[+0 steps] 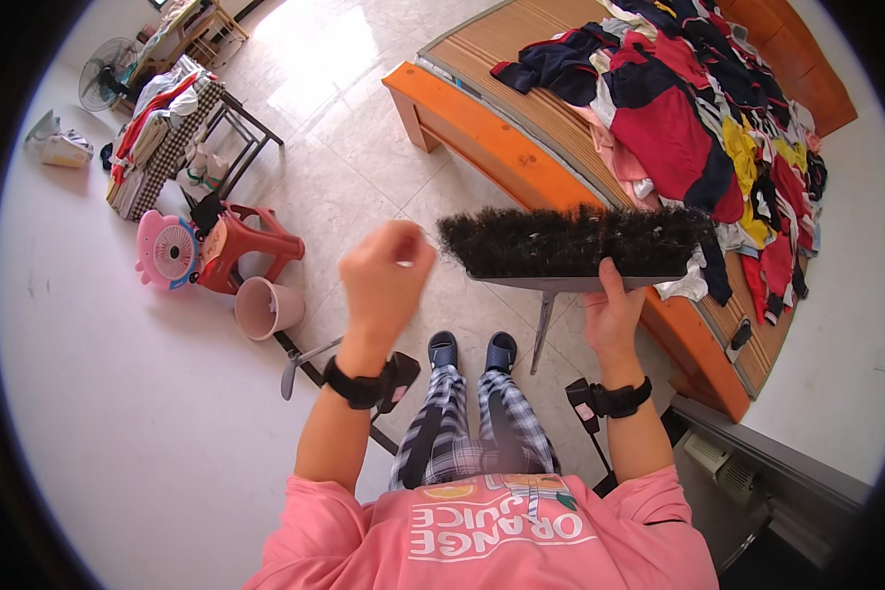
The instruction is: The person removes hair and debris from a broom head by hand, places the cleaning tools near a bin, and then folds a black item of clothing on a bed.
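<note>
A broom (570,246) is held up in front of me, its black bristles upward and its grey handle slanting down toward the floor. Pale bits of fluff cling among the bristles. My right hand (612,307) grips the broom head near its right end, with the thumb pressed against the bristle side. Just off the left end of the bristles is my left hand (388,275), slightly blurred, its fingers closed in a pinch. Whatever may be between those fingertips is too small to name.
A bed (482,123) with a wooden frame carries a heap of clothes (669,128) on the right. To the left stand a pink bin (268,309), a red stool (256,246), a pink fan (172,251) and a cloth-covered table (172,133). My slippered feet (472,351) are on the tiles.
</note>
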